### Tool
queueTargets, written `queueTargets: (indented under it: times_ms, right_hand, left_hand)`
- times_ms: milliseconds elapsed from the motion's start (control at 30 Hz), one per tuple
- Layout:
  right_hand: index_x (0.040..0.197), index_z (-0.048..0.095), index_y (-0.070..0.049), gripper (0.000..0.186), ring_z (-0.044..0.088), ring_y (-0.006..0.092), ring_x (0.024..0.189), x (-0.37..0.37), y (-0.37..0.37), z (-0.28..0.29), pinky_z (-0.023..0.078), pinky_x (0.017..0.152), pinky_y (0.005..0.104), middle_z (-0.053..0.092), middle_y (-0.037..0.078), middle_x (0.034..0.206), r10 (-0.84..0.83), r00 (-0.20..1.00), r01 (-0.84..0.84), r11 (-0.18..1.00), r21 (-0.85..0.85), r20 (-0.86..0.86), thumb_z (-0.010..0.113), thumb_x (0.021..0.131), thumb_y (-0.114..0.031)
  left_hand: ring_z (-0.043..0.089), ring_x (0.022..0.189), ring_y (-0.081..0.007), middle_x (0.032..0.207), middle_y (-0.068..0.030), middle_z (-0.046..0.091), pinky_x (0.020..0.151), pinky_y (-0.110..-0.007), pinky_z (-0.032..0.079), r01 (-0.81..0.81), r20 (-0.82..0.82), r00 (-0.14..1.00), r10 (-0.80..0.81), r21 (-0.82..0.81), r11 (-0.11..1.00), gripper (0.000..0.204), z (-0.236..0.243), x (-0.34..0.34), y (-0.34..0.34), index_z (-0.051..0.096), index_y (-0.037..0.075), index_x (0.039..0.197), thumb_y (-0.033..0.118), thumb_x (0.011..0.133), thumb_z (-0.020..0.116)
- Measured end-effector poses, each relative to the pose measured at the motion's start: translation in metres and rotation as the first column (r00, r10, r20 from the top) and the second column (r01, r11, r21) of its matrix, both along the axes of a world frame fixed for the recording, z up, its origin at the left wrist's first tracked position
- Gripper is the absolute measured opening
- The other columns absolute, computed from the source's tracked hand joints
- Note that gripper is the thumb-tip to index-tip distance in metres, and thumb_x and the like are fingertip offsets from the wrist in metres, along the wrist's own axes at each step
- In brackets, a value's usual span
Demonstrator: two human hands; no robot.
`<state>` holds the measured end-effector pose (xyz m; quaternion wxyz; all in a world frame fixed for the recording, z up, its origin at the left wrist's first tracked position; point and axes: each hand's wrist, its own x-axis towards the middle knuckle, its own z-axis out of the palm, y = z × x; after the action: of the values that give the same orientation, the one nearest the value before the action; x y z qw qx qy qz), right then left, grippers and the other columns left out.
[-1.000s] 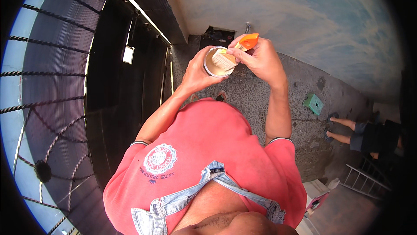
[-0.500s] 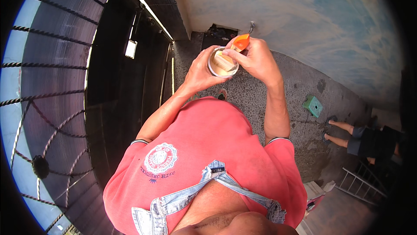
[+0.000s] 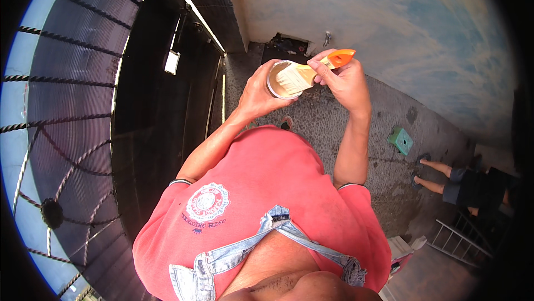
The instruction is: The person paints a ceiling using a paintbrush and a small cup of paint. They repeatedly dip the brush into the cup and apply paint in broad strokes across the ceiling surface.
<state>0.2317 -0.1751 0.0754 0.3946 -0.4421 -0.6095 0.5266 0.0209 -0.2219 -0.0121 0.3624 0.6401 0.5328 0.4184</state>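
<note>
My left hand (image 3: 257, 90) is wrapped round a small round tub (image 3: 269, 83), tilted so that its open mouth and pale cream inside show. In my right hand (image 3: 346, 82) is a flat paintbrush (image 3: 320, 68) with an orange handle end, gripped low on the handle between thumb and fingers. Its pale bristles lie over the tub's mouth, against the near right part of the rim. Cream-coloured paint seems to coat the bristles. How much is inside the tub I cannot tell.
Ahead and right rises a wall (image 3: 384, 28) with blue and tan patches and a small tap (image 3: 327, 38). A dark metal gate (image 3: 161, 106) runs along the left. On the pebbled floor stands a green stool (image 3: 400, 141); beyond it are a person (image 3: 473, 184) and a metal rack (image 3: 459, 240).
The paintbrush has come partly up out of the tub and swung flatter, its handle now pointing right. My right hand has moved slightly right. My left hand stays round the tub.
</note>
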Motion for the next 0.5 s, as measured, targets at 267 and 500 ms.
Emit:
queueTargets:
  times_ms: [267, 500]
  right_hand:
    - [0.103, 0.069, 0.003, 0.022, 0.065, 0.0091, 0.068, 0.003, -0.003, -0.037, 0.051, 0.06, 0.0221, 0.076, 0.013, 0.097, -0.269, 0.926, 0.254, 0.963, -0.091, -0.264, 0.07, 0.1, -0.019]
    - [0.109, 0.066, 0.001, 0.024, 0.064, 0.0108, 0.07, 0.003, -0.009, -0.08, 0.052, 0.061, 0.0211, 0.073, 0.017, 0.103, -0.476, 0.735, 0.342, 0.875, -0.341, -0.482, 0.067, 0.102, -0.022]
  left_hand:
    - [0.066, 0.12, -0.0301, 0.128, -0.0173, 0.066, 0.102, -0.042, 0.054, -0.033, 0.017, 0.999, 0.032, 0.01, 0.999, 0.088, 0.001, -0.014, 0.006, 0.053, 0.002, 0.137, 0.027, 0.063, 0.095]
    - [0.065, 0.121, -0.0294, 0.13, -0.0169, 0.065, 0.102, -0.042, 0.053, -0.023, 0.029, 0.999, 0.022, 0.015, 1.0, 0.091, 0.004, -0.027, 0.014, 0.052, 0.002, 0.138, 0.029, 0.063, 0.096]
